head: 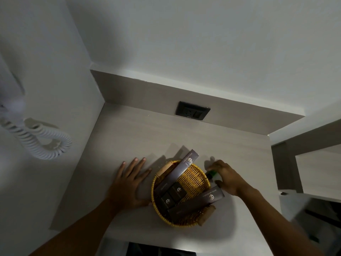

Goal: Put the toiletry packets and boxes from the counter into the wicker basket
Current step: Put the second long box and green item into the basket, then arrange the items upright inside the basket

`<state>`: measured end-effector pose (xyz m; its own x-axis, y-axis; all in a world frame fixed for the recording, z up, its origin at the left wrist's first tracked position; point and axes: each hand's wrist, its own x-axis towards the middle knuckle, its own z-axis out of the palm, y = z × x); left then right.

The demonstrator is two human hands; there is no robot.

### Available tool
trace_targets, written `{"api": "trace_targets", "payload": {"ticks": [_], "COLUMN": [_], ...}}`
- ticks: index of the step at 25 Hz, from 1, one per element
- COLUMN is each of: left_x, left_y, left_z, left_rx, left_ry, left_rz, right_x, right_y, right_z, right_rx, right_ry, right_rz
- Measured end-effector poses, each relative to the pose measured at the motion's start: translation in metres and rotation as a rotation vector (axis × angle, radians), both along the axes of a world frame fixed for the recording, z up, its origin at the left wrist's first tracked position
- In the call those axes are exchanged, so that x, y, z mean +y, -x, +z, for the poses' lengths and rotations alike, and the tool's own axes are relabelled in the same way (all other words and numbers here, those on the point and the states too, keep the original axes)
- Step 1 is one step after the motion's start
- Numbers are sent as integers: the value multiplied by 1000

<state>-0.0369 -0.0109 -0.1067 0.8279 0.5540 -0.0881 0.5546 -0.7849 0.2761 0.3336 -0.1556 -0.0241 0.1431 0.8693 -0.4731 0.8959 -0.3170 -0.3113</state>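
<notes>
A round wicker basket sits on the pale counter. Inside it lie two long dark boxes, one leaning over the far rim and one across the near right rim, plus two small dark boxes. My left hand rests flat on the counter, fingers spread, touching the basket's left side. My right hand is at the basket's right rim, closed around a small bottle with a dark cap and green band.
A black wall socket sits in the backsplash behind the basket. A white wall phone with a coiled cord hangs on the left wall. The counter ends at a step on the right.
</notes>
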Motion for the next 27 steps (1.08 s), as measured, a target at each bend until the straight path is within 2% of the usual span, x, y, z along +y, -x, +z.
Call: {"api": "trace_targets", "payload": {"ticks": [4, 6, 9, 11, 12, 14, 16, 18, 20, 27], "left_x": [0, -1, -1, -1, -1, 0, 1, 1, 1, 1], "left_y": [0, 1, 1, 1, 2, 2, 1, 2, 2, 4], "left_z": [0, 0, 0, 0, -1, -3, -5, -6, -6, -11], "left_rx": [11, 7, 13, 11, 6, -3, -2, -1, -4, -54], "left_ry": [-1, 4, 9, 13, 17, 17, 7, 8, 3, -23], "left_rz": [1, 5, 10, 14, 16, 12, 7, 11, 9, 3], "right_x": [9, 7, -1, -5, -7, -11, -12, -12, -12, -10], "right_y": [1, -5, 5, 30, 44, 65, 75, 80, 85, 89], "right_z": [6, 14, 31, 37, 35, 27, 14, 3, -4, -8], "right_rx": [-29, -38, 155, 301, 304, 176, -2, -90, -115, -111], "right_ry": [-75, -206, -406, -429, -417, -377, -371, -323, -267, -313], "right_rz": [-1, -158, -378, -286, -204, -106, -134, -180, -200, -234]}}
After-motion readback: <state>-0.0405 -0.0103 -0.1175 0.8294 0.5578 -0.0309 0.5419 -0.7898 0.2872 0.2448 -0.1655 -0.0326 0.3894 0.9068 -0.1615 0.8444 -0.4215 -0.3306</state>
